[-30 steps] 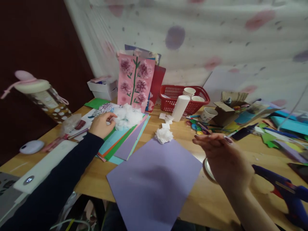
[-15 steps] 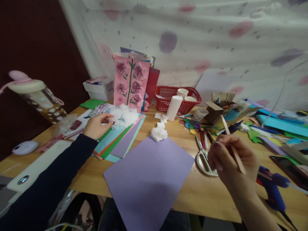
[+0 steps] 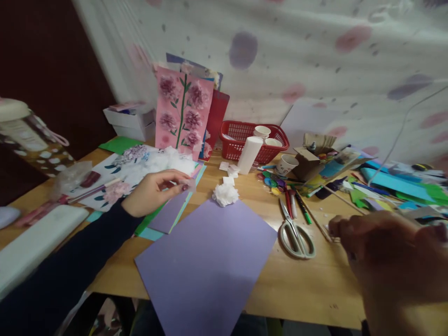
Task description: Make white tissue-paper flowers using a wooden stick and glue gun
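White tissue piece (image 3: pixel 191 185) pinched in the left hand's grip

The left hand (image 3: pixel 154 191) has its grip closed to a pinch, thumb and fingertips meeting on the thin piece, held above the left part of the table (image 3: pixel 290 289), over the stacked colored paper (image 3: pixel 170 212). A fluffy white tissue pile (image 3: pixel 170 161) lies just behind this hand.

The right hand (image 3: pixel 392 252) is blurred over the right side, its fingers bent. I cannot tell how far open its grip is or whether it holds anything; a thin stick (image 3: pixel 317 219) lies near its fingertips.

Between the hands is a purple sheet (image 3: pixel 206 261), with 1 white paper flower (image 3: pixel 226 194) at its far corner. White-handled scissors (image 3: pixel 297 240) lie just beside the sheet's right corner. Farther back, a red basket (image 3: pixel 233 148) holds 2 paper cups (image 3: pixel 262 131), and 1 white cylinder (image 3: pixel 249 155) stands in front.
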